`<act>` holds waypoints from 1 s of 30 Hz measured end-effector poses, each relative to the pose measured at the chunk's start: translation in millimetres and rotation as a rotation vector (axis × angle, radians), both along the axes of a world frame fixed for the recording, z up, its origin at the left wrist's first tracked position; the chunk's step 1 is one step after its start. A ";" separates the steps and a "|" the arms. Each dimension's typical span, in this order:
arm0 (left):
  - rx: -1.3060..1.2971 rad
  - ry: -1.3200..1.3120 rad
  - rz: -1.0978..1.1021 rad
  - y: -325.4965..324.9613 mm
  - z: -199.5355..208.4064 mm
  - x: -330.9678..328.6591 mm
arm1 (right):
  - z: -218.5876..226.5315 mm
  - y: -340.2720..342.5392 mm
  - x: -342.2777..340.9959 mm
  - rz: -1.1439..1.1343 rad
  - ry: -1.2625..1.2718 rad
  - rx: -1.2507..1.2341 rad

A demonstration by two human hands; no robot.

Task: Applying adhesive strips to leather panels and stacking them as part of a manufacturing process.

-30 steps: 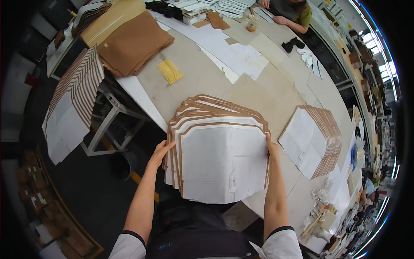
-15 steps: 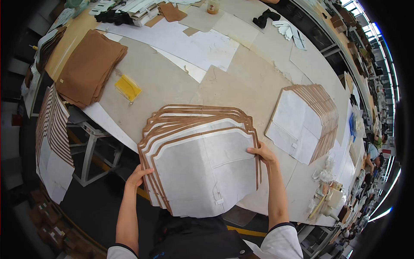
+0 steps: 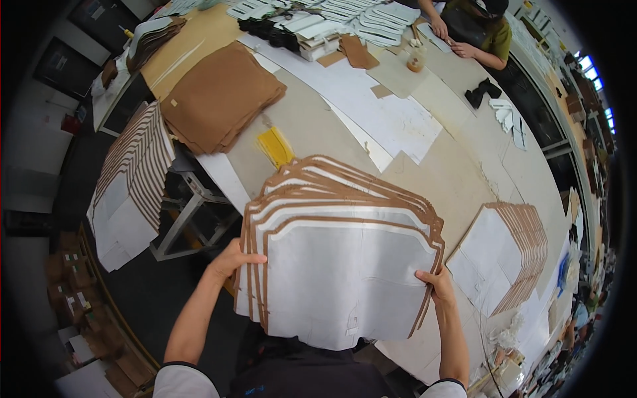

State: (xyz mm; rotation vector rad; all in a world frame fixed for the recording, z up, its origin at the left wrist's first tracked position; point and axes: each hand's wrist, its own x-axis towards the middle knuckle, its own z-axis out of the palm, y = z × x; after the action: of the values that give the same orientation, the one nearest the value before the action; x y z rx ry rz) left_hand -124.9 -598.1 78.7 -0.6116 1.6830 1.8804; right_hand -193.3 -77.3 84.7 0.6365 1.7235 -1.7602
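Note:
Between my two hands is a stack of brown-edged panels (image 3: 345, 278), their pale grey-white backing facing up. The far edges fan out unevenly, and each sheet has a brown border. At the left side, my left hand (image 3: 232, 260) grips the stack, thumb on top and fingers hidden underneath. My right hand (image 3: 438, 284) pinches the right edge in the same way, with its thumb on the white face. The stack is held in front of my body at the near table edge. Just beyond its far left corner lies a yellow packet (image 3: 275, 147).
A brown sheet pile (image 3: 222, 93) lies far left. Fanned panel stacks sit on the right (image 3: 497, 259) and on the left (image 3: 129, 192). Across the table (image 3: 458, 166), a co-worker's hands (image 3: 451, 40) handle a pale piece near a jar (image 3: 416, 58). White paper (image 3: 398, 123) covers part of the surface.
The view has swung left, so the table things appear farther right and the co-worker has come into sight. Both my hands keep hold of the stack, whose sheets now sit slightly differently.

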 end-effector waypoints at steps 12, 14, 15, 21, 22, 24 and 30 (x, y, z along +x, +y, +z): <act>-0.794 0.426 -0.270 -216.6 128.6 -255.3 | -77.5 -217.8 -160.4 -0.100 0.191 -0.300; -1.150 0.617 -0.158 -200.2 125.1 -267.3 | -106.9 -193.7 -175.2 -0.108 0.232 -0.178; -1.059 0.715 -0.171 -211.2 124.4 -260.5 | -112.4 -194.0 -178.9 -0.016 0.190 0.255; -0.271 0.501 0.064 -277.1 80.2 -44.0 | -67.8 -396.3 -126.4 -0.058 0.897 0.567; -0.184 0.408 0.127 -289.6 70.4 4.9 | -34.2 -474.1 -100.2 0.092 0.857 0.468; -0.011 0.286 0.286 -294.2 41.4 73.1 | -22.7 -567.6 -73.5 0.322 0.718 0.099; 0.051 -0.126 0.851 -328.8 -46.5 245.6 | -77.4 -726.3 -93.4 0.231 0.391 -0.213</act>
State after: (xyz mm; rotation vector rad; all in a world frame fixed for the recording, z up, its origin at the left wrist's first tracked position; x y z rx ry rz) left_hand 120.8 -927.0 32.2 -1.5686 1.3814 2.3434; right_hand -286.7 -803.7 7.3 -0.0044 1.7377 -1.9533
